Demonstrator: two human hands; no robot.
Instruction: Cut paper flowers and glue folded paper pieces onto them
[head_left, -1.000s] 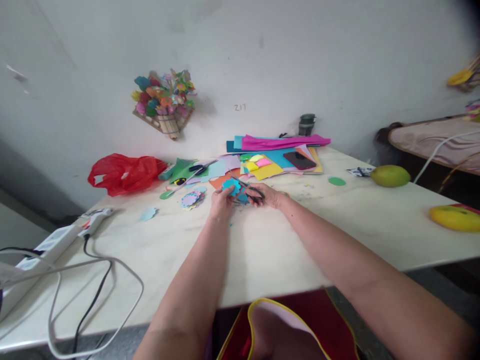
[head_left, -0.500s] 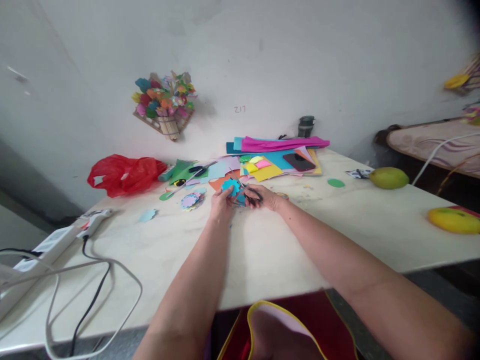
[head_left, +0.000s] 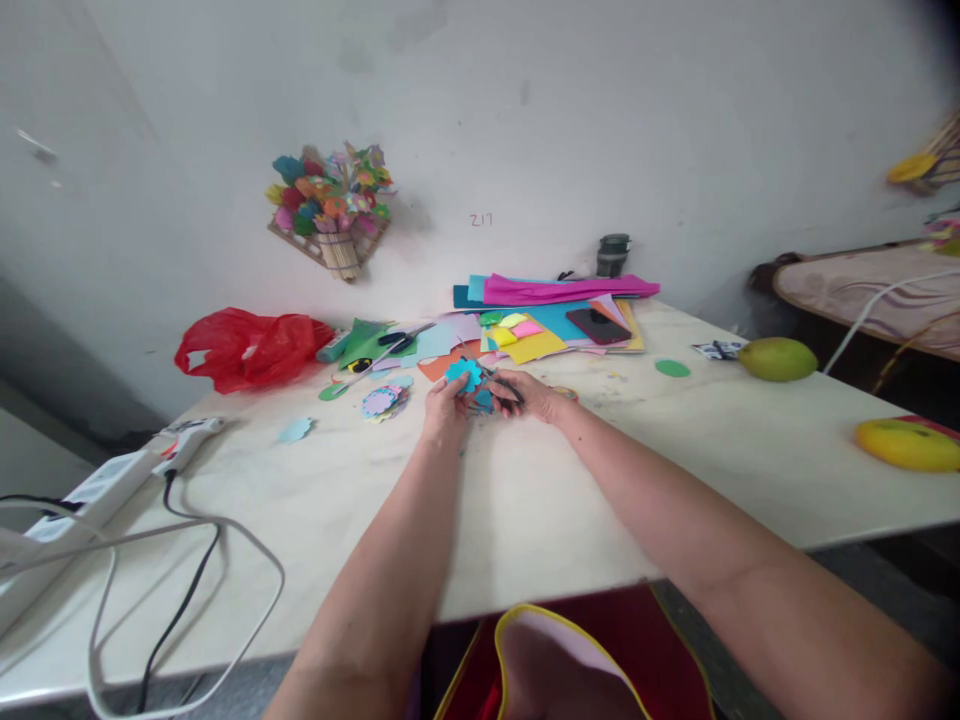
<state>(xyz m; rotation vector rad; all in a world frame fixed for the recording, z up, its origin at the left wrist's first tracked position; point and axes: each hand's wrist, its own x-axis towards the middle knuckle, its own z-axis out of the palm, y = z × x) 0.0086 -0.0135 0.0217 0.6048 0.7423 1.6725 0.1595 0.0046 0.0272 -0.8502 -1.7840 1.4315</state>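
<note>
Between the thumb and fingers of my left hand [head_left: 444, 408] is a blue paper flower [head_left: 465, 374] with a scalloped edge. My right hand [head_left: 534, 396] is closed around the black handles of a pair of scissors [head_left: 511, 391]. The blades point toward the flower's right edge and are partly hidden behind it. Blue paper scraps [head_left: 482, 401] lie on the table just under my hands. Left of them is a small stack of scalloped paper flowers [head_left: 382, 402], with a lilac one on top.
Coloured sheets [head_left: 570, 318] lie at the back with a phone [head_left: 598, 325] on them. A red plastic bag [head_left: 251, 348], a second pair of scissors [head_left: 396, 341] and a power strip [head_left: 112, 488] are on the left. A green mango [head_left: 778, 358] and a yellow one [head_left: 907, 443] lie right.
The scissor blades have swung from standing out beside the flower to lying close at its edge, their handles drawn closer together. The flower has turned slightly in my left hand.
</note>
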